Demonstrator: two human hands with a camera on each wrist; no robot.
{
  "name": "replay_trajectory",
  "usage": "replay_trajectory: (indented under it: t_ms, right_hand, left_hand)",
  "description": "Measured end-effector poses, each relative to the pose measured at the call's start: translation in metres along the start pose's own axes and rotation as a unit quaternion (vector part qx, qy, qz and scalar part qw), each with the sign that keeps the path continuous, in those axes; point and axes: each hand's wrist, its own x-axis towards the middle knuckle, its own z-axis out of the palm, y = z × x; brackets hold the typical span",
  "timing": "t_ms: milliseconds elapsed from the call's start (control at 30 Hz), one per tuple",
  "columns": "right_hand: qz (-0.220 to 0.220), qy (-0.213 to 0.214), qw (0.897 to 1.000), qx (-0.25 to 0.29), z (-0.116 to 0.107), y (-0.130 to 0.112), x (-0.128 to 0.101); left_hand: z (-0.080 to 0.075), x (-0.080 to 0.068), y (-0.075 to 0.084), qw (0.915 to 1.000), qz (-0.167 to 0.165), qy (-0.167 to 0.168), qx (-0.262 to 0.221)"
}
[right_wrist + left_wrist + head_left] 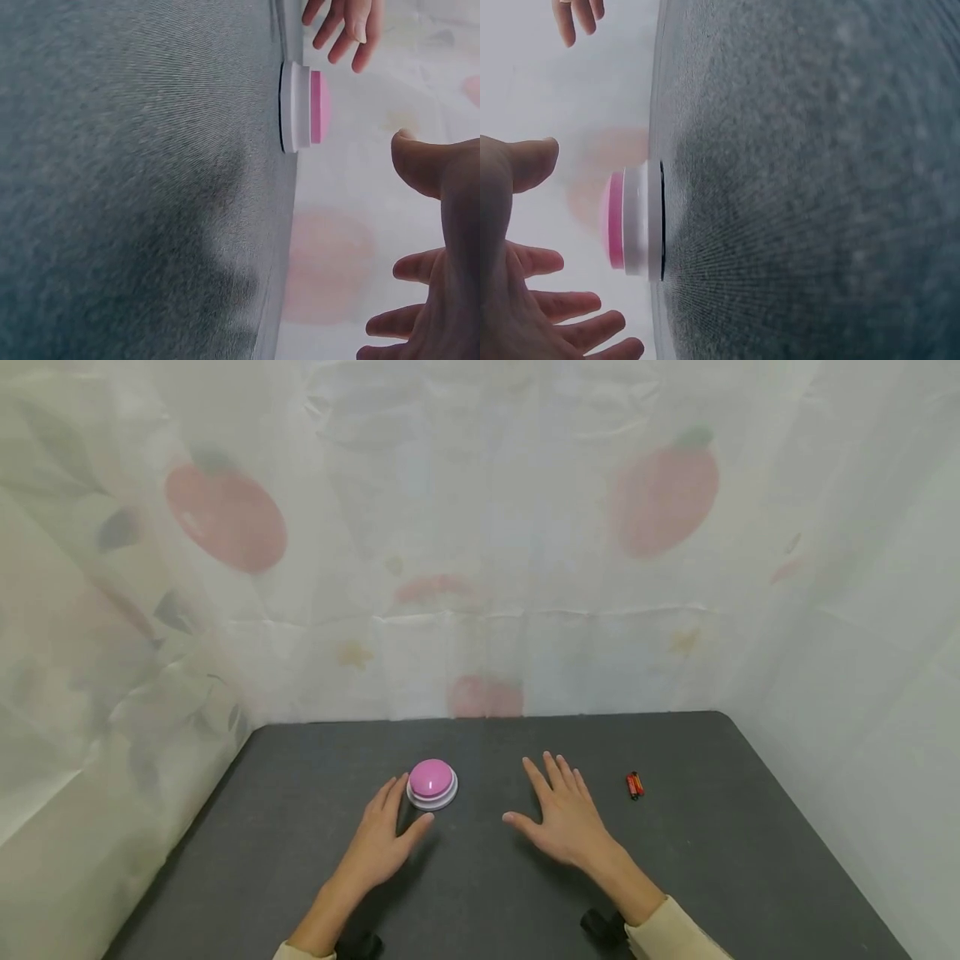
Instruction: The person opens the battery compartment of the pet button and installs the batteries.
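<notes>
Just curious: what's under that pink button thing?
The pink dome sits on a white base, which rests on the dark grey table. Whatever lies beneath the base is hidden. The left hand is beside it.

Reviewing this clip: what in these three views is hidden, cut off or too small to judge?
- Red batteries: head view, too small to count or read; absent from both wrist views.
- Left hand and pink button: contact unclear in the head view; the left wrist view shows the fingers apart from it.
- Right hand: whether its palm rests on the table cannot be told.
- Black objects at the wrists: cut off by the bottom edge.
</notes>
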Motion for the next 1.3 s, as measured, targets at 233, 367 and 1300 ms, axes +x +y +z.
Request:
replay_trajectory:
  t_ms: [233, 367, 1300]
  right_hand:
    - [-0.007, -0.001, 0.999, 0.036, 0.000, -0.004, 0.007]
    - [-0.010, 0.002, 0.999, 0.053, 0.001, -0.006, 0.012]
    - [-0.026, -0.051, 0.979, 0.198, 0.020, -0.027, 0.044]
  left_hand:
    - [0.000, 0.005, -0.007, 0.9996, -0.014, -0.005, -0.026]
    - [-0.001, 0.008, -0.011, 0.9992, -0.011, -0.004, -0.037]
    - [-0.001, 0.040, -0.030, 0.9945, 0.018, 0.012, -0.102]
